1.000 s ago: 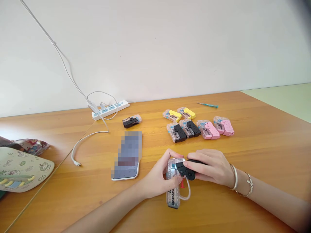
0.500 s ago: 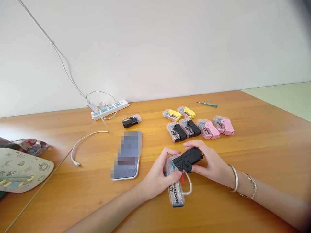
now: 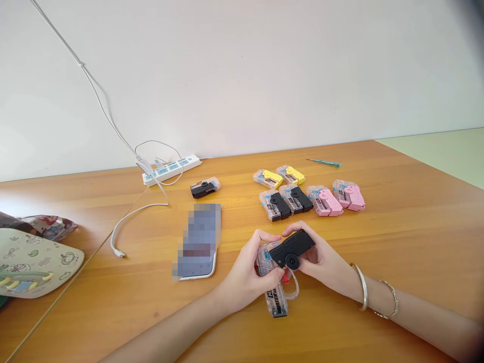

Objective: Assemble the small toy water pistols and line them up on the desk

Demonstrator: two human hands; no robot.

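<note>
Lower centre of my view: left hand (image 3: 245, 278) curled around clear plastic water gun (image 3: 274, 301); right hand (image 3: 322, 260) pinching black gun casing (image 3: 292, 249) against it.

Matt blk plastic grip (image 3: 297, 248), glossy clear plastic toy body (image 3: 274, 301).

Left hand (image 3: 245, 275) curled around a clear plastic water pistol (image 3: 274, 302), red tab showing just beside the fingers; right hand (image 3: 319, 259) gripping a matte black plastic slide piece (image 3: 292, 249) pressed on top of it. Beyond the pistol, six clear pistols with yellow, black and pink parts (image 3: 295, 199) in two rows; up and left of it, a blurred phone (image 3: 198, 262) and a white power strip (image 3: 170, 171).
</note>
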